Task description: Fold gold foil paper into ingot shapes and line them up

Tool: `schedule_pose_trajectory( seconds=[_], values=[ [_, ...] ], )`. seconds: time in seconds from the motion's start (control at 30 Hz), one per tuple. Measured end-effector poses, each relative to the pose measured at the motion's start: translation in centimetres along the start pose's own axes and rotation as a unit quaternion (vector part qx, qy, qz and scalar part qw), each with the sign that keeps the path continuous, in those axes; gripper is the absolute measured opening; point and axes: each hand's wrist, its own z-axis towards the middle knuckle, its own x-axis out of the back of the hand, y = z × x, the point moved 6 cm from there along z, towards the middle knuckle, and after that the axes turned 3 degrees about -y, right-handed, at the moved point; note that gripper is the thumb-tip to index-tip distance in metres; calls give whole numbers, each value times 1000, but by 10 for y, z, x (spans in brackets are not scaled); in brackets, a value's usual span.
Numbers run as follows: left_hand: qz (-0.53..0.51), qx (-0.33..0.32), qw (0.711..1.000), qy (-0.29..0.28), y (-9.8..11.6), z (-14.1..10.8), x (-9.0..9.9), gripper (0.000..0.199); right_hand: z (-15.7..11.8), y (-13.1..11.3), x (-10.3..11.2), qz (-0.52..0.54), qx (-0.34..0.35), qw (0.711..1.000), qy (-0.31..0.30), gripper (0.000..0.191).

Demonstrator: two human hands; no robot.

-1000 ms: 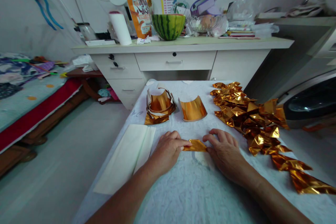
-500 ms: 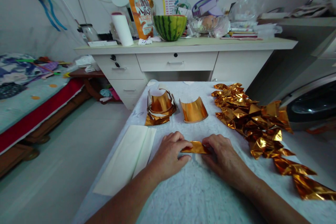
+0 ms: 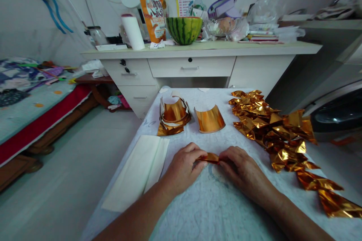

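A small folded strip of gold foil (image 3: 211,157) lies between my hands, low over the cloth-covered table (image 3: 192,211). My left hand (image 3: 185,165) pinches its left end between thumb and fingers. At the strip's right end, my right hand (image 3: 240,167) grips it, with the fingertips partly hidden. Beyond them stand a curved gold sheet (image 3: 210,119) and, to its left, a curled stack of gold sheets (image 3: 173,115). White paper sheets (image 3: 134,173) lie left of my left hand. Several twisted gold foil pieces (image 3: 271,128) are heaped along the right side.
Past the table's far edge is a white desk (image 3: 198,48) with a half watermelon (image 3: 183,30), an orange pouch (image 3: 152,13) and a white paper roll (image 3: 132,32). A bed (image 3: 42,120) is at the left, and a front-loading washing machine (image 3: 336,109) at the right.
My left thumb has closed onto the strip's left end, and the strip now looks narrower and tilted. My right fingers have shifted slightly at its right end.
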Motion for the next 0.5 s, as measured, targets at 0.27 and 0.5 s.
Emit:
schedule_pose_trajectory(
  seconds=[0.27, 0.5],
  values=[
    [-4, 0, 1000, 6, 4, -1, 2, 19, -1, 1, 0, 23, -13, 1000, 8, 17],
    [43, 31, 999, 0, 6, -1, 2, 18, 0, 0, 0, 26, -9, 1000, 7, 16]
  ],
)
